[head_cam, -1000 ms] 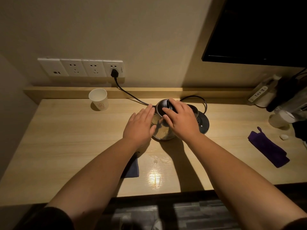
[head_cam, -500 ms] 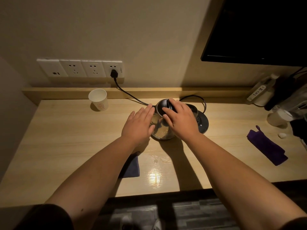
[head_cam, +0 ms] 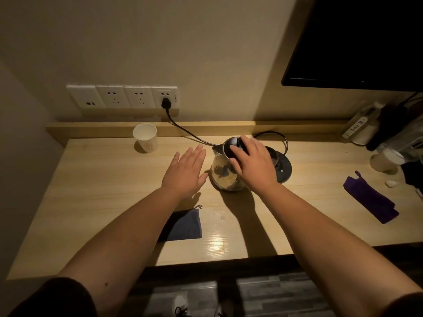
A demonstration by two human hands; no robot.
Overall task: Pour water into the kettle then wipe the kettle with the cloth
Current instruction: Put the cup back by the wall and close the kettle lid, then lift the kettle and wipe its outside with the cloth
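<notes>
Since a moment ago our left hand (head_cam: pixel 185 171) is drawing away from the kettle (head_cam: pixel 225 170) and now hovering flat, fingers spread, holding nothing. We are working over the wooden desk (head_cam: pixel 96 197), where the kettle is standing beside its black base (head_cam: pixel 283 168). Our right hand (head_cam: pixel 253 164) is lying over the kettle's lid; we cannot tell if it is gripping. We are leaving the blue cloth (head_cam: pixel 183 226) near the front edge and the paper cup (head_cam: pixel 145 138) at the back.

Left hand (head_cam: pixel 185 171) flat and spread, palm down; right hand (head_cam: pixel 253 164) curled, fingers bent downward.
</notes>
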